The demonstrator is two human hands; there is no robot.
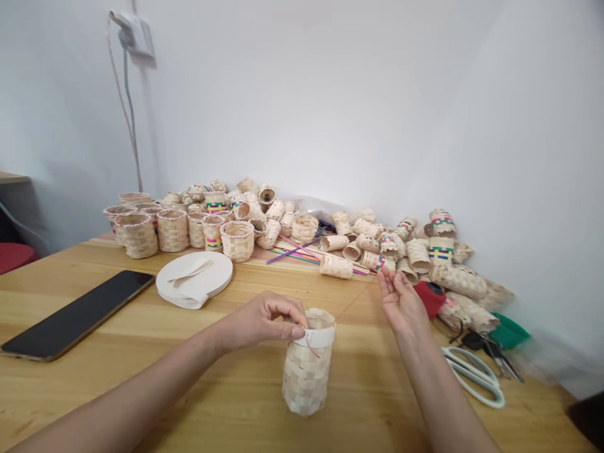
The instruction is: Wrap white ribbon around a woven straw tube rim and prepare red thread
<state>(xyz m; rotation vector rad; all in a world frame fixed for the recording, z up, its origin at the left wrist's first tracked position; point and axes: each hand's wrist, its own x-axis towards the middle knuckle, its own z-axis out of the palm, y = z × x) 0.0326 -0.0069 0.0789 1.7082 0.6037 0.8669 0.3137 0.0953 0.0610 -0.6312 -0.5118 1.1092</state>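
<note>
A small woven basket (306,377) of pale strips stands in front of me, slightly tilted, with a white band (318,338) around its rim. My left hand (274,321) pinches the rim and band at the left side, thumb outside and fingers reaching inside. A short red thread end (311,346) hangs down the band's front. From the rim's right side a thin red thread (356,299) runs taut up to my right hand (400,299), whose fingertips are closed on it, palm turned up. Whether a needle is in those fingers is too small to tell.
A roll of white strip (194,280) and a black phone (78,314) lie to the left. Finished-looking baskets (173,231) and loose woven tubes (336,266) line the wall. White-handled scissors (475,376), a red thread spool (430,299) and a green bowl (509,331) sit right.
</note>
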